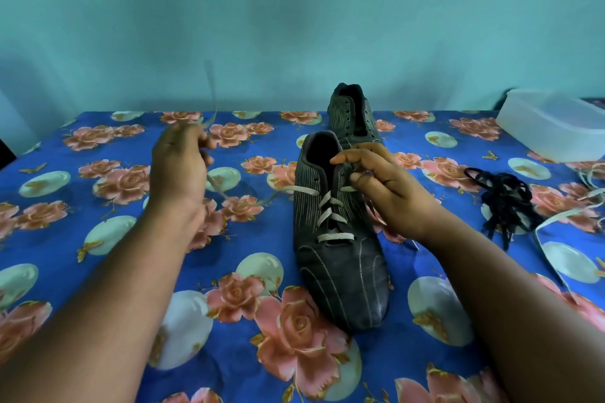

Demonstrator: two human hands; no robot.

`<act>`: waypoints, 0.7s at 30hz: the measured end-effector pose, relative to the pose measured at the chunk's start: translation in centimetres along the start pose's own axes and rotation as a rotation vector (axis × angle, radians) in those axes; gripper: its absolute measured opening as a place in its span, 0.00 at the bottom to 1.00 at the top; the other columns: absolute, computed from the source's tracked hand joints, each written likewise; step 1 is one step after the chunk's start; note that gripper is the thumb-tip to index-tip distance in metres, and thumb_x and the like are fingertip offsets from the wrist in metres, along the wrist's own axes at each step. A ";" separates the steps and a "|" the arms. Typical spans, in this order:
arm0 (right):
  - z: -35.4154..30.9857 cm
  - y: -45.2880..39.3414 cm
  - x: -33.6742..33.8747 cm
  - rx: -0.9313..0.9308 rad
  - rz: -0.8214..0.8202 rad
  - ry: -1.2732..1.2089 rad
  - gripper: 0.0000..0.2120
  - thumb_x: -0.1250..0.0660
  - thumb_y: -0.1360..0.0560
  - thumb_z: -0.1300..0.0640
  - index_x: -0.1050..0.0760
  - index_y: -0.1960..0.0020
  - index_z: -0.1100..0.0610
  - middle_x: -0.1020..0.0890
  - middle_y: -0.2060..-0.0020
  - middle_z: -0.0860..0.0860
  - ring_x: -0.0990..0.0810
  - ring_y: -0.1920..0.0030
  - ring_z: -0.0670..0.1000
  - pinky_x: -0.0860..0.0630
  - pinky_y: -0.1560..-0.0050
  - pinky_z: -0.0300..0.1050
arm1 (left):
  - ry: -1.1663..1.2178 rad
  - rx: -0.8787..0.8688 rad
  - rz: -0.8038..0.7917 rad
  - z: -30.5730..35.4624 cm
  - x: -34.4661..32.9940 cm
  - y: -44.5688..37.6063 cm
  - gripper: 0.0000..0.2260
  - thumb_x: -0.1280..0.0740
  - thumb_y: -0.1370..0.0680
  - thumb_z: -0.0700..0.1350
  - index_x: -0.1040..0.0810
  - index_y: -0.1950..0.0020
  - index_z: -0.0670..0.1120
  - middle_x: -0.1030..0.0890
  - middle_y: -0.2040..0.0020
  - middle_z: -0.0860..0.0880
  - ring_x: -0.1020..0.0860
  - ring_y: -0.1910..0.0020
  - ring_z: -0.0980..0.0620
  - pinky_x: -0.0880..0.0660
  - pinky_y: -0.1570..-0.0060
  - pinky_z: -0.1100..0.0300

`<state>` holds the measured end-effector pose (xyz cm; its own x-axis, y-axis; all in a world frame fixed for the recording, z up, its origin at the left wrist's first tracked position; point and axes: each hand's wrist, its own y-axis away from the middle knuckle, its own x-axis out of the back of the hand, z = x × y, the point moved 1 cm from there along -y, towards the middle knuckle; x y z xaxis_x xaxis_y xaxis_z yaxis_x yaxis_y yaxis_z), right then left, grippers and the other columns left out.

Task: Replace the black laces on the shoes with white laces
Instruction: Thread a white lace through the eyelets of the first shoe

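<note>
Shoe (337, 239) between hands (left (180, 170) pinches lace (304, 189)).

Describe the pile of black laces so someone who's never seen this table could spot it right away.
Start at the blue floral tablecloth and go to its right side, past the near shoe. The black laces lie in a loose tangle in front of the clear plastic box, dark beside the pale white lace.
</note>
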<state>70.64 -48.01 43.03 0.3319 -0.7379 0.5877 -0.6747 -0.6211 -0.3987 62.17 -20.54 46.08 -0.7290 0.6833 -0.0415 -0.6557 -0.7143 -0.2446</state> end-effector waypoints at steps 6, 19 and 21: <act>-0.4 0.4 0.0 0.143 0.028 0.178 0.27 0.28 0.26 0.40 0.25 0.30 0.49 0.28 0.39 0.47 0.26 0.35 0.47 0.28 0.34 0.41 | -0.701 -0.123 -0.343 -2.4 -0.4 0.5 0.25 0.30 0.22 0.59 0.28 0.27 0.54 0.28 0.26 0.52 0.30 0.27 0.49 0.31 0.29 0.45; -2.4 0.1 -1.5 0.347 0.282 0.728 0.08 0.30 0.24 0.46 0.14 0.51 0.47 0.22 0.60 0.47 0.23 0.56 0.55 0.35 0.55 0.48 | -0.668 -0.428 -0.800 -3.0 -3.0 4.1 0.40 0.37 0.27 0.71 0.45 0.18 0.62 0.44 0.18 0.60 0.48 0.20 0.60 0.51 0.22 0.58; -2.6 -0.2 -2.1 0.330 0.286 0.703 0.07 0.29 0.24 0.48 0.14 0.53 0.48 0.22 0.63 0.47 0.24 0.59 0.55 0.31 0.58 0.50 | -0.642 -0.402 -0.808 -3.0 -3.0 4.1 0.39 0.36 0.28 0.69 0.46 0.19 0.64 0.45 0.18 0.62 0.50 0.21 0.63 0.53 0.26 0.66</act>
<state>68.34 -45.66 43.74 -0.3872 -0.6096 0.6917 -0.4060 -0.5609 -0.7215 62.25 -25.01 42.35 -0.1577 0.6379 0.7538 -0.9576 0.0875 -0.2744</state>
